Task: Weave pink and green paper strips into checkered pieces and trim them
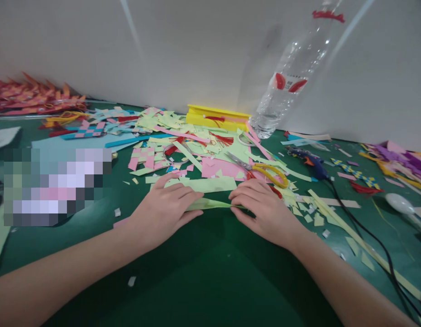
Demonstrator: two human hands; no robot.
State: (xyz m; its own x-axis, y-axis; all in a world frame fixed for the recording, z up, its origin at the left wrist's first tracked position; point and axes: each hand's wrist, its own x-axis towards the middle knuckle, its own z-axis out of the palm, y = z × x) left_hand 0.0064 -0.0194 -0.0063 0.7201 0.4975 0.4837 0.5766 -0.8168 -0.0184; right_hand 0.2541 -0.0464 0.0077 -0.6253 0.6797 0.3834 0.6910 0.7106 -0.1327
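Note:
A light green paper strip stretches between my two hands, low over the green table. My left hand pinches its left part between thumb and fingers. At its narrow right end, my right hand closes thumb against fingertips. Just behind lies another flat green paper strip. Yellow-handled scissors rest beyond my right hand, blades pointing to the back left. Pink paper and many green scraps spread behind both hands.
A clear plastic bottle leans against the wall. A yellow folded paper piece lies at the back. To the right are a blue glue gun with a black cord and a white spoon. Orange folded paper shapes sit back left.

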